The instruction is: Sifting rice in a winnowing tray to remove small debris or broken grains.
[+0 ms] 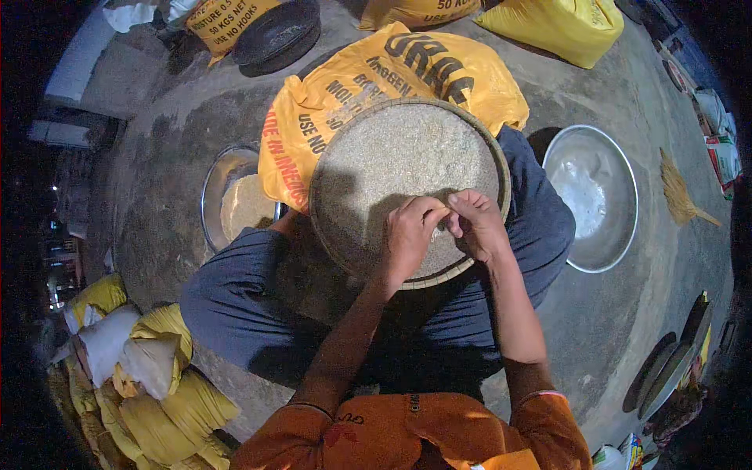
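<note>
A round woven winnowing tray point(427, 283) rests across my lap, spread with pale grain point(407, 153). Above its near part, my left hand point(409, 235) and my right hand point(479, 225) meet fingertip to fingertip. Both are closed in a pinch, thumbs against fingers. Whatever lies between the fingertips is too small to make out. Beneath the tray's far side is a yellow-orange printed sack point(493, 90), laid flat and wrinkled on the floor.
On the left stands a metal bowl point(205, 205) holding brownish grain point(249, 207). To the right sits a wide metal basin point(630, 207), with a short straw broom point(677, 192) beyond it. Filled sacks point(168, 407) are piled at lower left; a black pan point(278, 35) and a yellow sack point(560, 31) lie at the back.
</note>
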A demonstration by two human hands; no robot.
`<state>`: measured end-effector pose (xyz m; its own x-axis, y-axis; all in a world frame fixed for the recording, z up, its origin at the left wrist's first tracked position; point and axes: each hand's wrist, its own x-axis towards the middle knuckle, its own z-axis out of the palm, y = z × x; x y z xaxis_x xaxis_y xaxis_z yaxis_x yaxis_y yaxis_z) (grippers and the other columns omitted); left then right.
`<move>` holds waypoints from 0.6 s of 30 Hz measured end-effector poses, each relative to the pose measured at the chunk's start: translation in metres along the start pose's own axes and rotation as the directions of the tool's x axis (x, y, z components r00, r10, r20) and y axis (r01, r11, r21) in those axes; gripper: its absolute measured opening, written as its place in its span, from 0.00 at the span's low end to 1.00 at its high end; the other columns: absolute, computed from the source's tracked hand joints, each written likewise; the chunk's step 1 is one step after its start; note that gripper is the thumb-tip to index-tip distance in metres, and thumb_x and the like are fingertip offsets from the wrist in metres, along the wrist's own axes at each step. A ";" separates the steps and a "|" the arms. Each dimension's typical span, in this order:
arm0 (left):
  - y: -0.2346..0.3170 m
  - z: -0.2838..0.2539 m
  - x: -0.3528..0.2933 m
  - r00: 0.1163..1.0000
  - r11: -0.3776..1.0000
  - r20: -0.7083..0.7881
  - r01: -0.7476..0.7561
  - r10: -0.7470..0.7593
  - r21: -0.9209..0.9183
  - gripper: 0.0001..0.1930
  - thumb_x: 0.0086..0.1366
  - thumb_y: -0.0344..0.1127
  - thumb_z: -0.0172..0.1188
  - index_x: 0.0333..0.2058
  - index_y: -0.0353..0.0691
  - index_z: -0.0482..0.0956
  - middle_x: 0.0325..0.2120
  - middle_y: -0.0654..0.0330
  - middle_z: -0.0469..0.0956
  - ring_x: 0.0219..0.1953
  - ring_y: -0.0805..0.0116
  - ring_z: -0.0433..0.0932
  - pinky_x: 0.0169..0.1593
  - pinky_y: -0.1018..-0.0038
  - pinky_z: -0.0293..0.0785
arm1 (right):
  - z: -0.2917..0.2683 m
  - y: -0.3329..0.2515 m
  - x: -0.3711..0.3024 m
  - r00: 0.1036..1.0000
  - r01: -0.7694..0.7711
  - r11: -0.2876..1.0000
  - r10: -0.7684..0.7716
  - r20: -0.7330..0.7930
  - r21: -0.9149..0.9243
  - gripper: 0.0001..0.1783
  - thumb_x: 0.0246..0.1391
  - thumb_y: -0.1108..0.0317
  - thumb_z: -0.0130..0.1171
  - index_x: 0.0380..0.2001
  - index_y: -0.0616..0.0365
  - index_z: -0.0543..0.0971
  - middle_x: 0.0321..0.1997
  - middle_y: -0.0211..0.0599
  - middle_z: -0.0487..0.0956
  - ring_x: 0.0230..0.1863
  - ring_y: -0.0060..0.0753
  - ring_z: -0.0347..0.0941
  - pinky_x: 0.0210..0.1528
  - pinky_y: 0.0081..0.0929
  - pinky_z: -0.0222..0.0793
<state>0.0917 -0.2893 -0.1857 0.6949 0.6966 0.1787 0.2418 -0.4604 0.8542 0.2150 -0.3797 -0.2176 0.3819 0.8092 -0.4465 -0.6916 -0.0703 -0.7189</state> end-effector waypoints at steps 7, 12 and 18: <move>-0.055 -0.010 0.009 0.996 0.920 -0.071 -0.024 0.056 0.390 0.04 0.53 0.31 0.63 0.25 0.37 0.80 0.24 0.52 0.78 0.30 0.52 0.77 0.35 0.63 0.72 | -0.013 -0.004 0.000 0.999 -0.010 0.940 -0.003 0.038 0.340 0.11 0.63 0.63 0.49 0.27 0.53 0.69 0.18 0.30 0.70 0.17 0.23 0.65 0.19 0.19 0.60; -0.053 -0.001 0.036 1.000 0.878 0.011 0.000 -0.005 0.479 0.04 0.56 0.33 0.60 0.29 0.42 0.81 0.25 0.53 0.77 0.33 0.51 0.77 0.37 0.62 0.72 | -0.018 -0.006 -0.002 0.994 -0.013 0.906 -0.032 0.100 0.422 0.12 0.62 0.61 0.50 0.25 0.53 0.69 0.19 0.30 0.70 0.18 0.24 0.65 0.21 0.19 0.63; -0.056 0.017 0.060 0.997 0.919 0.070 -0.067 0.044 0.388 0.05 0.57 0.33 0.58 0.32 0.46 0.82 0.30 0.54 0.77 0.35 0.51 0.77 0.38 0.62 0.73 | -0.009 -0.009 0.001 0.995 0.012 0.903 0.030 -0.091 0.430 0.08 0.61 0.66 0.51 0.27 0.55 0.70 0.21 0.30 0.71 0.20 0.26 0.67 0.24 0.23 0.67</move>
<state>0.1312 -0.2313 -0.2306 0.7504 0.6357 0.1812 0.4380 -0.6834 0.5840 0.2267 -0.3837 -0.2161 0.4146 0.7505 -0.5146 -0.8836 0.1968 -0.4249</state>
